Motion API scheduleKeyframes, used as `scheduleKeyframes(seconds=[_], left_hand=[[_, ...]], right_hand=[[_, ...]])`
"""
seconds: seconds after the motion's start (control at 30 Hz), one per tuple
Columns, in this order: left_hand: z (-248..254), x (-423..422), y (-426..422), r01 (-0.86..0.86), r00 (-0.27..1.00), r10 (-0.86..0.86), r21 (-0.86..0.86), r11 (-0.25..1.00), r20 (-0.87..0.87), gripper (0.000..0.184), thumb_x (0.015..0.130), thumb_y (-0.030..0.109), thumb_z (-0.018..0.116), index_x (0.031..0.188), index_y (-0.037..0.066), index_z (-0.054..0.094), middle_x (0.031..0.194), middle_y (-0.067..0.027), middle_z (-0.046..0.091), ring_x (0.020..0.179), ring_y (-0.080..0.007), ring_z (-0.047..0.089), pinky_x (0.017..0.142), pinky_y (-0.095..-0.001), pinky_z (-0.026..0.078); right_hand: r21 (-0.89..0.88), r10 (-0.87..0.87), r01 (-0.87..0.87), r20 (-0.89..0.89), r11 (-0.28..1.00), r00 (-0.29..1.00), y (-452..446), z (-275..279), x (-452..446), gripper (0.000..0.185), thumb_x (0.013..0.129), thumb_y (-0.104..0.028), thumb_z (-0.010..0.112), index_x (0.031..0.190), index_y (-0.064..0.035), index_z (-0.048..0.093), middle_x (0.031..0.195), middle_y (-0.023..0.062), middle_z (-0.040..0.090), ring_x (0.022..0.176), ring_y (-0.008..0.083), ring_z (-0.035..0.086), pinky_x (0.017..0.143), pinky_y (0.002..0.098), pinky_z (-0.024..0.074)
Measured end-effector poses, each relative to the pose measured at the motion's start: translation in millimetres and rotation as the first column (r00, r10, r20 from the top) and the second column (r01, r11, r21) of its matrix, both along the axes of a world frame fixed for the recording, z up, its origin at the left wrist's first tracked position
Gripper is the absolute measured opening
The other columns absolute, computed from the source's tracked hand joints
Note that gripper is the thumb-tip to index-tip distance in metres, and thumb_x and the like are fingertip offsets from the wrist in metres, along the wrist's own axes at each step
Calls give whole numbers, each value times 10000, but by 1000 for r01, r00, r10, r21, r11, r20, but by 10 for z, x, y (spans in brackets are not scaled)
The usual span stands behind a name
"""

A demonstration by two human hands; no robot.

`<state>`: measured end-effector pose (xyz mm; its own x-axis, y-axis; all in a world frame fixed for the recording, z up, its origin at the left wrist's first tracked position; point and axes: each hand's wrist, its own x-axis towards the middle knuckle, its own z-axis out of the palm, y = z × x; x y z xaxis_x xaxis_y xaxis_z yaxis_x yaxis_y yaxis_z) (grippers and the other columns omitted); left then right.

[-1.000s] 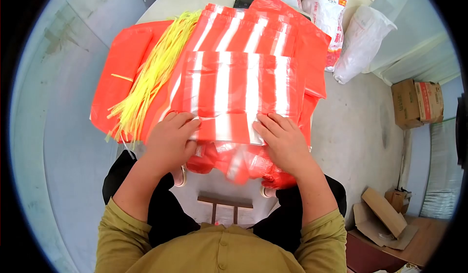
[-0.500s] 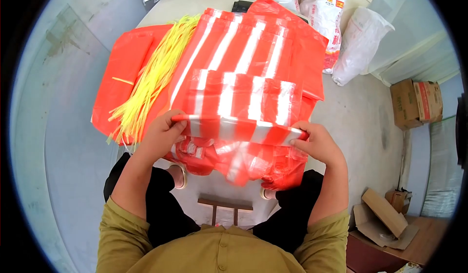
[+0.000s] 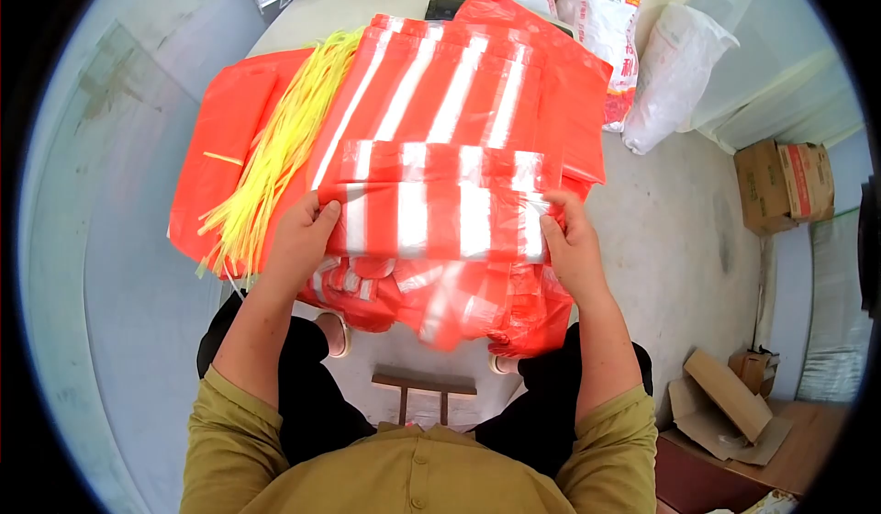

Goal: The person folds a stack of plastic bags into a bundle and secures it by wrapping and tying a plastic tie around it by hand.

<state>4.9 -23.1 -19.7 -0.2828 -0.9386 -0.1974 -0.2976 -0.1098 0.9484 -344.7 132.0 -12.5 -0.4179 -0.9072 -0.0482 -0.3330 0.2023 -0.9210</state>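
My left hand pinches the left end of a folded edge on a red-and-white striped plastic sheet. At the right end of that fold, my right hand grips the same sheet between thumb and fingers. The folded part spans between both hands. Beneath and beyond it lies a larger striped stack. Crumpled red-and-white plastic hangs at the table's near edge. Yellow strips lie in a bundle left of the stack, across plain red plastic.
White printed sacks and a pale bag stand behind at the right. A black object lies at the table's back. Cardboard boxes are at the right, and opened cardboard lies lower right. A wooden stool is below.
Both hands first lay on the sheet's near part, then took its edge at the ends. The fold has since been lifted and turned away from me, over the sheet.
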Motion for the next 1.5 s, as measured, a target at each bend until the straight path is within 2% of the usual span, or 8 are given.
scheduleKeyframes(seconds=[0.27, 0.43, 0.53, 0.67, 0.73, 0.87, 1.03, 1.5], left_hand=[[-165, 44, -78, 23, 999, -24, -18, 1000, -29, 168, 1044, 131, 637, 1117, -18, 612, 883, -62, 733, 762, -124, 664, 701, -304, 531], [104, -83, -15, 12, 979, 5, -81, 997, 202, 201, 1018, 108, 677, 1164, 4, 587, 843, -73, 717, 756, -135, 676, 686, -303, 517], [241, -134, 37, 80, 904, 28, -234, 969, 427, 233, 977, 96, 718, 1158, 11, 600, 866, -89, 694, 807, -200, 686, 712, -348, 521], [176, -95, 73, 350, 795, 136, -630, 693, 592, 310, 878, 119, 796, 1134, 19, 653, 985, -131, 670, 932, -328, 671, 802, -450, 537], [175, -113, 118, 466, 808, 20, -660, 590, 589, 379, 830, 157, 826, 1157, 30, 682, 1127, -143, 673, 1048, -347, 661, 885, -471, 537], [316, -318, 314, 648, 749, -169, -655, 388, 641, 568, 771, 195, 846, 1294, 55, 674, 1352, -144, 654, 1276, -360, 614, 1065, -476, 502], [169, -409, 349, 734, 644, -142, -556, 389, 751, 713, 752, 180, 844, 1413, 70, 600, 1523, -150, 564, 1440, -341, 511, 1177, -490, 425], [338, -214, 117, 730, 593, -176, -432, 530, 786, 660, 754, 92, 717, 1409, 84, 641, 1521, -145, 592, 1427, -312, 533, 1186, -486, 412]], right_hand=[[17, -6, 5, 34, 1000, 999, -12, -105, -16, 170, 1061, -69, 593, 1169, 2, 702, 909, -15, 656, 802, 64, 570, 719, 240, 481], [64, -23, 19, 55, 998, 998, 15, -93, -27, 196, 1034, -76, 617, 1177, 11, 720, 831, 12, 662, 708, 85, 578, 656, 277, 488], [4, 24, -23, -53, 1000, 998, 32, -136, -70, 235, 1011, -119, 665, 1209, -12, 733, 975, 73, 685, 783, 135, 610, 724, 310, 509], [149, 119, -56, -457, 987, 882, 107, 143, -50, 332, 935, -191, 762, 1236, -51, 744, 1246, 153, 637, 1003, 259, 626, 866, 381, 521], [146, 134, -45, -686, 988, 715, 108, 339, 109, 399, 896, -228, 803, 1260, -79, 736, 1350, 175, 598, 1126, 323, 614, 942, 429, 519], [-13, 226, -386, -792, 922, 567, 27, 322, 518, 581, 813, -191, 841, 1352, -63, 666, 1441, 167, 592, 1322, 369, 563, 1094, 488, 473], [67, 362, -521, -793, 851, 489, -88, 122, 673, 696, 808, -171, 827, 1426, -5, 556, 1505, 199, 542, 1456, 369, 458, 1207, 500, 366], [168, 420, -469, -754, 867, 506, -171, 204, 365, 590, 820, -95, 724, 1392, -5, 606, 1502, 206, 575, 1429, 362, 512, 1181, 471, 413]])
